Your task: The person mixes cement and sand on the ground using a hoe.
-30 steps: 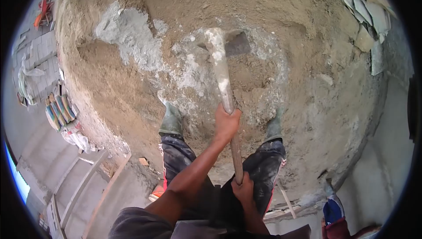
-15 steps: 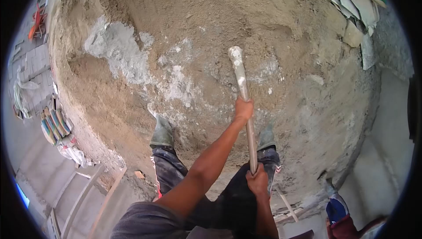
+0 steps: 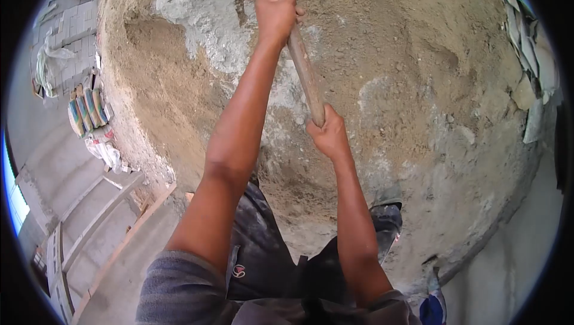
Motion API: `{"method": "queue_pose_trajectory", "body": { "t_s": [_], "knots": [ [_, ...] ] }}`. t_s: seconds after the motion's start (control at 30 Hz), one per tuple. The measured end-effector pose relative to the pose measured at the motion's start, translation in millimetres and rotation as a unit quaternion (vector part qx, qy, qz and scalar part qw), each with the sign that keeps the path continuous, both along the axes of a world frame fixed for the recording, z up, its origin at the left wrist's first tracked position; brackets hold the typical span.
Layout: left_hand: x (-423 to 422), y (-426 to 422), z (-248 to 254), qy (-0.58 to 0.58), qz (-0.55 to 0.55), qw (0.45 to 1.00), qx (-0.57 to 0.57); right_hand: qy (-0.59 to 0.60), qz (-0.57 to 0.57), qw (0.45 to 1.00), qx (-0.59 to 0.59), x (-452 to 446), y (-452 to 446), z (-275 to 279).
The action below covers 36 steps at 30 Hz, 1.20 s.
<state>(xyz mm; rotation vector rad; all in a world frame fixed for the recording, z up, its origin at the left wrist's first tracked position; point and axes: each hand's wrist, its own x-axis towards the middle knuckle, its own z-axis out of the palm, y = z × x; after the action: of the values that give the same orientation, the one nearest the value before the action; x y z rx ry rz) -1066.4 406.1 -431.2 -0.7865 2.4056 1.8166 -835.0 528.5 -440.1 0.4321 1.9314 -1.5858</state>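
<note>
Sand lies part-streaked with grey as your left hand and right hand clench a handle (far-left grey powder seemingly unmixed).

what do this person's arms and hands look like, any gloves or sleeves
The left hand and right hand are bare, with no gloves, watch or wristband showing. The left sleeve is short, dark grey and creased, its hem above the elbow, with no marking visible. Of the right sleeve, only a dark edge shows low in the picture.
</note>
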Motion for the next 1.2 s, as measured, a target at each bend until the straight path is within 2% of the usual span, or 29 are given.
{"method": "queue_pose_trajectory", "body": {
  "t_s": [0.03,0.1,0.17,0.2,0.23,0.27,0.3,0.37,0.4,0.47,0.53,0.57,0.63,0.7,0.73,0.77,0.83,0.87,0.93,1.0,1.03,1.07,1.1,1.17,1.2],
  "knots": [
    [-3,-9,-27,0.0,0.003,0.999,0.032,-0.011,0.006,1.0,0.006,-5,-3,-1],
    [48,-19,-82,-0.19,-0.015,0.98,0.062,-0.104,0.041,0.993,0.039,42,10,15],
    [184,9,-138,-0.377,0.023,0.925,0.048,-0.179,0.098,0.976,0.078,117,34,54],
    [244,32,-127,-0.365,0.059,0.929,0.013,-0.205,0.112,0.967,0.104,176,48,55],
    [274,37,-123,-0.355,0.038,0.933,0.031,-0.228,0.123,0.959,0.118,207,63,64],
    [285,48,-101,-0.336,0.058,0.935,0.096,-0.213,0.118,0.96,0.138,227,71,80],
    [301,54,-78,-0.344,0.065,0.93,0.113,-0.202,0.102,0.963,0.144,234,77,116],
    [343,68,-16,-0.369,0.041,0.92,0.123,-0.283,0.092,0.939,0.17,261,79,188],
    [359,83,25,-0.398,0.077,0.903,0.143,-0.272,0.1,0.939,0.183,282,82,213],
    [374,98,73,-0.441,0.055,0.884,0.145,-0.265,0.08,0.942,0.191,298,80,256],
    [349,99,93,-0.398,0.01,0.905,0.151,-0.268,0.031,0.946,0.178,290,76,273],
    [334,99,99,-0.376,-0.014,0.914,0.154,-0.218,0.02,0.959,0.18,288,71,257],
    [270,91,95,-0.202,-0.053,0.975,0.077,-0.15,-0.031,0.977,0.15,274,49,182],
    [186,66,76,-0.109,-0.107,0.988,0.041,-0.055,-0.101,0.991,0.073,208,13,94],
    [136,52,68,-0.095,-0.133,0.986,0.043,0.033,-0.118,0.99,0.064,156,-11,58],
    [90,37,63,-0.081,-0.146,0.986,-0.001,0.008,-0.133,0.991,0.009,115,-30,19],
    [38,9,5,-0.016,-0.168,0.973,-0.154,-0.002,-0.158,0.982,-0.108,38,-70,-33],
    [32,-4,-24,0.015,-0.167,0.954,-0.247,-0.044,-0.154,0.976,-0.15,13,-86,-41],
    [54,-31,-64,-0.073,-0.185,0.935,-0.292,-0.158,-0.17,0.948,-0.216,11,-97,-33],
    [115,-48,-113,-0.284,-0.194,0.89,-0.298,-0.296,-0.188,0.899,-0.263,52,-88,-8],
    [157,-55,-135,-0.369,-0.197,0.868,-0.268,-0.323,-0.19,0.887,-0.271,78,-78,-4],
    [185,-46,-130,-0.391,-0.163,0.867,-0.26,-0.349,-0.195,0.874,-0.275,106,-58,1],
    [195,-33,-110,-0.395,-0.114,0.883,-0.225,-0.346,-0.166,0.89,-0.248,114,-37,20],
    [231,-28,-113,-0.356,-0.116,0.907,-0.194,-0.331,-0.105,0.915,-0.204,118,2,63],
    [269,-17,-83,-0.403,-0.089,0.909,-0.063,-0.335,-0.075,0.922,-0.18,138,24,92]
  ]
}}
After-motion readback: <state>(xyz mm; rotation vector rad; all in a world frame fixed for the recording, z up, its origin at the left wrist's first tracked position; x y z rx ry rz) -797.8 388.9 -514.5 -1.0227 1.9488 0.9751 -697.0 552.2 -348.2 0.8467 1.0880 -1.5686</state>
